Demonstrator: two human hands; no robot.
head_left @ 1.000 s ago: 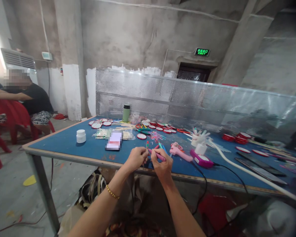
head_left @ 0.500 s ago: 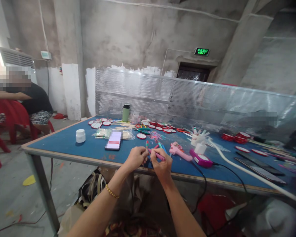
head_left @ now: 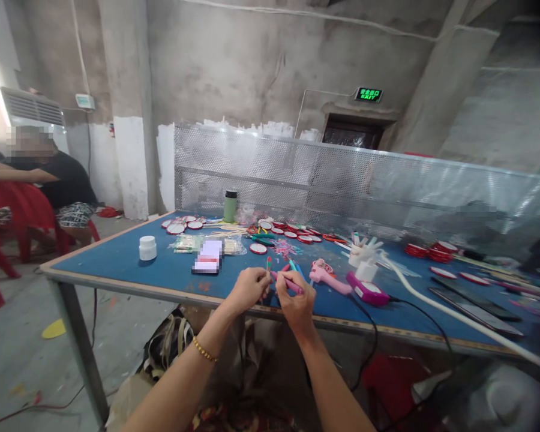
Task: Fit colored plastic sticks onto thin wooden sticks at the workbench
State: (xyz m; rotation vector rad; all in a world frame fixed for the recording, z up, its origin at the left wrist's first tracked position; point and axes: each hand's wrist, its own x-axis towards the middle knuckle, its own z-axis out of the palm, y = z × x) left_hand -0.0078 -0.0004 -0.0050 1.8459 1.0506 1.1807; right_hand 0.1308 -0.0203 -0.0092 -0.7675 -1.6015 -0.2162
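Near the table's front edge my left hand pinches a thin stick with a red and green tip that stands upright above the fingers. My right hand is closed around a pink pen-shaped tool, held like a pen, its front end pointing at the stick. The two hands are close together, and the tool's tip is too small to make out. Just beyond them lie blue sticks. Right of my right hand rests a pink glue gun-like tool.
On the blue table stand a white jar, a green bottle and a phone. Several red-rimmed discs lie about. Cables run past a purple device on the right. A person sits at far left.
My right hand and the pink pen-shaped tool have shifted very slightly to the right. My left hand keeps its pinch on the stick.
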